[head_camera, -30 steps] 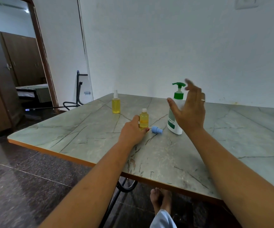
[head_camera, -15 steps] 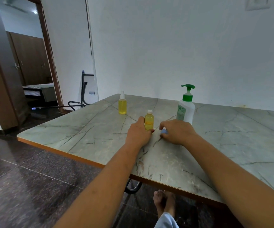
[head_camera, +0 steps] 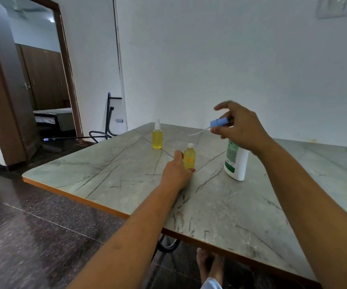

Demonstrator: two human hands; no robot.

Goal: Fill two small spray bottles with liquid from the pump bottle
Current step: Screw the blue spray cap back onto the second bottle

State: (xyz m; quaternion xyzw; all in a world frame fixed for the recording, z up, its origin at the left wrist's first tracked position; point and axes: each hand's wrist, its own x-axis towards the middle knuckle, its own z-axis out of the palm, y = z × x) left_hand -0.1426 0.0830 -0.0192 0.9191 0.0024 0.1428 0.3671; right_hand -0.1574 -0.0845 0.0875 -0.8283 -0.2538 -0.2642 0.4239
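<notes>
An uncapped small bottle of yellow liquid stands on the marble table, and my left hand grips its lower part. My right hand is raised above the table and pinches a blue spray cap whose white dip tube points left. Behind that hand stands the white pump bottle; its green pump head is hidden by my hand. A second small spray bottle with yellow liquid and its cap on stands farther back on the table.
The table's wooden edge runs along the near left, with dark tiled floor below. A white wall is right behind the table. An open doorway and a black metal frame are at the left. Bare feet show under the table.
My right hand picked the blue spray cap up off the table and lifted it in front of the pump bottle. My left hand stayed on the uncapped bottle.
</notes>
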